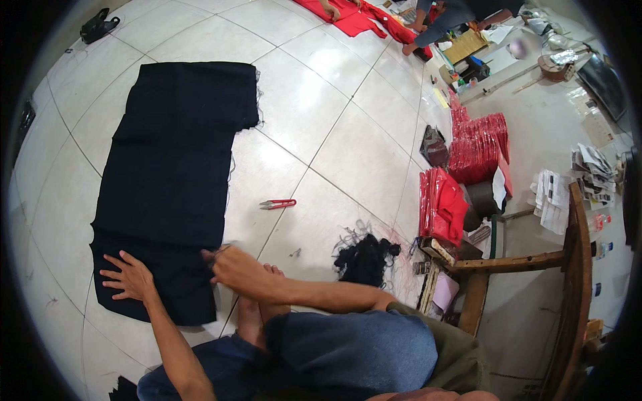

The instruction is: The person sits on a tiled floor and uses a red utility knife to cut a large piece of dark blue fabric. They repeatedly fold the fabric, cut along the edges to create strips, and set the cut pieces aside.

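Note:
A dark navy piece of cloth (pixel 167 160) lies spread on the tiled floor, its right edge fraying into loose threads. My left hand (pixel 127 277) rests flat on its near left part, fingers spread. At the cloth's near right edge my right hand (pixel 237 271) is closed, fingertips pinched together. A trace of dark thread shows by those fingers, but what they hold is too small to make out. Red-handled thread snips (pixel 277 204) lie on the tiles to the right of the cloth, touched by neither hand.
A heap of black thread scraps (pixel 364 260) lies to my right. Beyond it are stacked red packets in clear wrapping (pixel 476 147) and a wooden frame (pixel 515 260). Another person's hand (pixel 331 10) is on red cloth (pixel 351 23) at the far side. A black bag (pixel 99 27) sits far left.

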